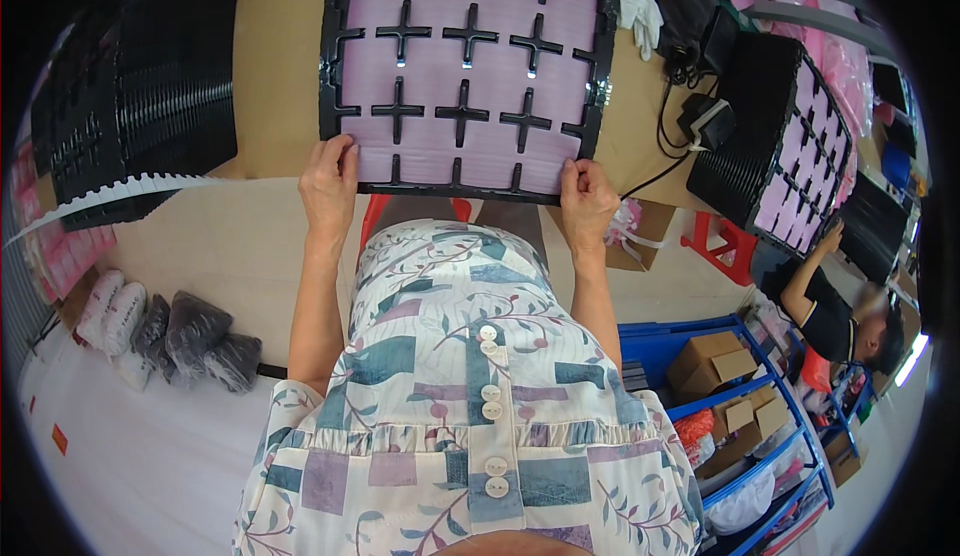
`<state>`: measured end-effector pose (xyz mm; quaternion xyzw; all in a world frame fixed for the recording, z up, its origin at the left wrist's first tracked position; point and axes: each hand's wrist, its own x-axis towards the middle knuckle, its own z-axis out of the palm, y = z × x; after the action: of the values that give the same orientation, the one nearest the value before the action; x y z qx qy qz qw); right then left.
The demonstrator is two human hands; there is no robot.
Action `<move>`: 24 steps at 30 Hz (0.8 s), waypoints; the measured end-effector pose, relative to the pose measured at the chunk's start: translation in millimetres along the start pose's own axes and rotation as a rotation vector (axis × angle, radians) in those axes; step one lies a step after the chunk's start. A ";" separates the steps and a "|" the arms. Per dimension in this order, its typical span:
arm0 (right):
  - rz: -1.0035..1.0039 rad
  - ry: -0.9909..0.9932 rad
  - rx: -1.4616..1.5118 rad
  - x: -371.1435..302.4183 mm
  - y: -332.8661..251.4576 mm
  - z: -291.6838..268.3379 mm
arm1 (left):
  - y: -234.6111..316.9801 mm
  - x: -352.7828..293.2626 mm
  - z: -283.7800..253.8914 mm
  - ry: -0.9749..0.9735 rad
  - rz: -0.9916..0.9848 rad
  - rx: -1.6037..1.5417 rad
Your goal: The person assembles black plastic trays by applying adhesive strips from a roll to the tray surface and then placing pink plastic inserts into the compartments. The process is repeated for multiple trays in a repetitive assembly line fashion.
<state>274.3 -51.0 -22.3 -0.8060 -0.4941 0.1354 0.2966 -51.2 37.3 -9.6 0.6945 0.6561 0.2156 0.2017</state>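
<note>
A black plastic tray [460, 194] with cross-shaped dividers lies on the brown worktable in front of me. A pink-purple sheet [435, 66] fills it, showing between the black crosses. My left hand [328, 184] grips the tray's near left corner, thumb and fingers drawn together at the rim. At the near right corner my right hand [590, 196] pinches the rim the same way. The undersides of the fingers are hidden, so how far they reach below the rim does not show.
Black trays [175, 76] are stacked at the left. Another tray stack [770, 146] stands right, pink showing on it. A white glove [640, 18] and a black power adapter [706, 121] with cables lie between. Red stools [722, 246] sit below; a co-worker [835, 306] is far right.
</note>
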 end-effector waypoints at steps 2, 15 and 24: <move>-0.008 0.004 0.004 0.0 -1.5 1.0 | 0.3 0.2 -1.1 -0.009 -0.022 0.003; 0.084 -0.028 -0.038 2.8 0.1 4.4 | -2.6 -2.1 1.1 -0.002 0.005 0.020; 0.074 -0.032 -0.032 4.3 -1.0 4.0 | -1.1 -1.5 3.2 0.054 0.005 -0.011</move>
<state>273.6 -45.5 -24.5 -0.8261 -0.4707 0.1513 0.2704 -50.4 35.9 -13.0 0.6892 0.6583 0.2382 0.1870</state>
